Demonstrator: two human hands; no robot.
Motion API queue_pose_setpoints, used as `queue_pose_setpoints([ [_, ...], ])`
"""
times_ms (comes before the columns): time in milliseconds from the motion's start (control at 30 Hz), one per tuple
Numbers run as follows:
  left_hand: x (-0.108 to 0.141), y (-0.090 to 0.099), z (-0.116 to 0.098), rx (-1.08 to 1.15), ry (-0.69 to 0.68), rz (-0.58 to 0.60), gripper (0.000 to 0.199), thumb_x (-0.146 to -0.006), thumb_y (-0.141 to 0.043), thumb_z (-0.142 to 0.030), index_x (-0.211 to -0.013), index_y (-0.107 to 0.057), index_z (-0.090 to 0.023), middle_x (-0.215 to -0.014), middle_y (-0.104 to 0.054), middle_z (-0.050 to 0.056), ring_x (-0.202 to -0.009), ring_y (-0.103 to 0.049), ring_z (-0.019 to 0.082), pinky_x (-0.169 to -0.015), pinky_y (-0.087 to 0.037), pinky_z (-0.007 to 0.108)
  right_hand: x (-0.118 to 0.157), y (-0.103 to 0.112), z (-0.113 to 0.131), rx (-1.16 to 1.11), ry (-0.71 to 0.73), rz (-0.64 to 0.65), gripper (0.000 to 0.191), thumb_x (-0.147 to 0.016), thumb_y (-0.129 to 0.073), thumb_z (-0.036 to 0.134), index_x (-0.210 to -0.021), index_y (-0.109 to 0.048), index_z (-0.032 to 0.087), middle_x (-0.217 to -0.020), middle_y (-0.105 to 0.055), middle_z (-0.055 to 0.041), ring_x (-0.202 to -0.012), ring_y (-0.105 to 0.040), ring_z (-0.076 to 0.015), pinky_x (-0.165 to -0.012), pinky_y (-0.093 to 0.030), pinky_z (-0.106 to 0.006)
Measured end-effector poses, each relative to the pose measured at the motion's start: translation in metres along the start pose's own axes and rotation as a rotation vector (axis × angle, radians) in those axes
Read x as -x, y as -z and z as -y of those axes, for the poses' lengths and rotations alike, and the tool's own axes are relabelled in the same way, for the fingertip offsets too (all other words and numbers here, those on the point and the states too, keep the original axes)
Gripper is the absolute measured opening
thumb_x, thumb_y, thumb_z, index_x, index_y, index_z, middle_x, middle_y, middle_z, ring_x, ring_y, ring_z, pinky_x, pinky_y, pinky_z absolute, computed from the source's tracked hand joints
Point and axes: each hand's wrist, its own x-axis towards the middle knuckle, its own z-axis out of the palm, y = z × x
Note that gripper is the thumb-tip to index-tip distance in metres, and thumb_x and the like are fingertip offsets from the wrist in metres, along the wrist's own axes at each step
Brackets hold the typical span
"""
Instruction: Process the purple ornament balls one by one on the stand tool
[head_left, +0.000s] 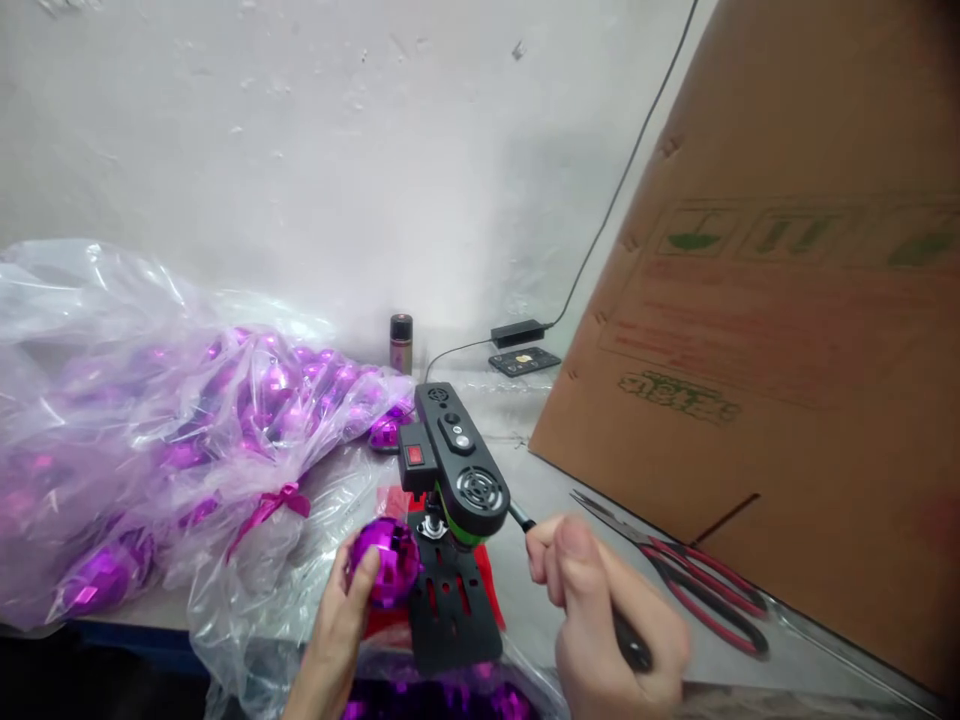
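Observation:
My left hand (343, 610) holds a shiny purple mirrored ball (390, 562), thumb across its front, just left of a black device's slotted base plate (456, 610). The device's head (459, 450) has round vents, buttons and a red switch on a side box. My right hand (607, 610) is closed around a screwdriver-like tool with a metal shaft (520, 516) and black handle; the shaft points at the right side of the device head. Whether its tip touches the device is unclear. Red material lies under the base.
A clear plastic bag (247, 420) of purple balls fills the left. Behind stand a small bottle (401, 344), a phone (524, 361) and a black adapter (517, 332) with a cable. Red-handled scissors (705, 590) and a big cardboard box (780, 350) are on the right.

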Motion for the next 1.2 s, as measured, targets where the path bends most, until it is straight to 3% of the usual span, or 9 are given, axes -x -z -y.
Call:
queue_pose_setpoints([
  [167, 0.009, -0.017, 0.027, -0.412, -0.204, 0.028, 0.087, -0.077, -0.093, -0.064, -0.149, -0.072, -0.019, -0.146, -0.086, 0.019, -0.139, -0.082, 0.046, -0.125, -0.063, 0.058, 0.000, 0.001, 0.004, 0.001, 0.008, 0.026, 0.047, -0.122, -0.054, 0.015, -0.076, -0.046, 0.023, -0.064, -0.047, 0.0072, -0.055, -0.052, -0.0058, -0.055, -0.041, -0.019],
  [333, -0.004, -0.026, 0.038, -0.602, -0.329, 0.100, 0.089, -0.073, -0.092, -0.053, -0.153, -0.070, -0.022, -0.153, -0.084, 0.020, -0.146, -0.078, 0.047, -0.128, -0.059, 0.065, 0.003, -0.002, 0.009, -0.023, -0.034, 0.021, 0.048, -0.123, -0.054, 0.016, -0.076, -0.050, 0.023, -0.065, -0.050, 0.0057, -0.058, -0.052, -0.0076, -0.057, -0.039, -0.024],
  [433, -0.009, -0.024, 0.053, -0.619, -0.447, 0.140, 0.084, -0.073, -0.094, -0.041, -0.151, -0.072, -0.023, -0.152, -0.083, 0.020, -0.145, -0.078, 0.048, -0.129, -0.059, 0.071, 0.007, -0.006, 0.014, -0.029, -0.121, -0.060, 0.050, -0.125, -0.054, 0.021, -0.075, -0.050, 0.022, -0.067, -0.048, 0.0051, -0.060, -0.049, -0.0079, -0.059, -0.036, -0.027],
  [567, -0.013, -0.013, 0.072, -0.685, -0.583, 0.103, 0.083, -0.075, -0.098, -0.035, -0.153, -0.073, -0.025, -0.159, -0.076, 0.022, -0.155, -0.070, 0.053, -0.126, -0.061, 0.076, 0.008, -0.004, 0.015, -0.036, -0.060, 0.007, 0.046, -0.125, -0.053, 0.018, -0.079, -0.052, 0.023, -0.068, -0.050, 0.0058, -0.059, -0.051, -0.0073, -0.058, -0.038, -0.025],
  [700, -0.015, -0.003, 0.079, -0.784, -0.616, 0.184, 0.085, -0.080, -0.100, -0.033, -0.160, -0.071, -0.026, -0.164, -0.072, 0.021, -0.160, -0.068, 0.052, -0.126, -0.065, 0.072, 0.006, 0.001, 0.010, -0.023, -0.047, 0.012, 0.045, -0.124, -0.054, 0.016, -0.079, -0.051, 0.023, -0.068, -0.052, 0.0057, -0.059, -0.053, -0.0075, -0.058, -0.041, -0.024],
  [800, -0.016, -0.004, 0.076, -0.810, -0.629, 0.162, 0.083, -0.082, -0.099, -0.033, -0.160, -0.072, -0.024, -0.165, -0.071, 0.023, -0.160, -0.067, 0.054, -0.124, -0.065, 0.074, 0.004, 0.004, 0.009, -0.035, -0.005, 0.070, 0.044, -0.122, -0.054, 0.013, -0.080, -0.050, 0.023, -0.067, -0.052, 0.0061, -0.058, -0.054, -0.0069, -0.057, -0.041, -0.021],
  [933, -0.021, -0.013, 0.068, -0.842, -0.615, 0.265, 0.085, -0.081, -0.100, -0.031, -0.162, -0.073, -0.024, -0.167, -0.069, 0.025, -0.158, -0.069, 0.053, -0.127, -0.062, 0.075, 0.004, 0.006, 0.008, -0.024, -0.042, 0.047, 0.045, -0.121, -0.055, 0.014, -0.078, -0.047, 0.023, -0.068, -0.048, 0.0062, -0.058, -0.052, -0.0074, -0.056, -0.040, -0.022],
  [1067, -0.025, -0.023, 0.070, -0.748, -0.568, 0.278, 0.090, -0.077, -0.103, -0.032, -0.161, -0.072, -0.025, -0.163, -0.074, 0.022, -0.156, -0.070, 0.051, -0.130, -0.058, 0.076, 0.006, 0.005, 0.009, -0.037, -0.029, 0.079, 0.043, -0.118, -0.056, 0.010, -0.079, -0.047, 0.023, -0.068, -0.047, 0.0061, -0.058, -0.051, -0.0071, -0.055, -0.038, -0.022],
  [1200, -0.020, -0.033, 0.090, -0.544, -0.635, 0.214, 0.089, -0.071, -0.101, -0.028, -0.154, -0.068, -0.024, -0.155, -0.079, 0.018, -0.150, -0.075, 0.046, -0.132, -0.059, 0.068, 0.011, -0.006, 0.018, -0.023, -0.146, -0.065, 0.048, -0.124, -0.056, 0.022, -0.077, -0.046, 0.023, -0.072, -0.044, 0.0051, -0.061, -0.044, -0.0083, -0.058, -0.033, -0.028],
])
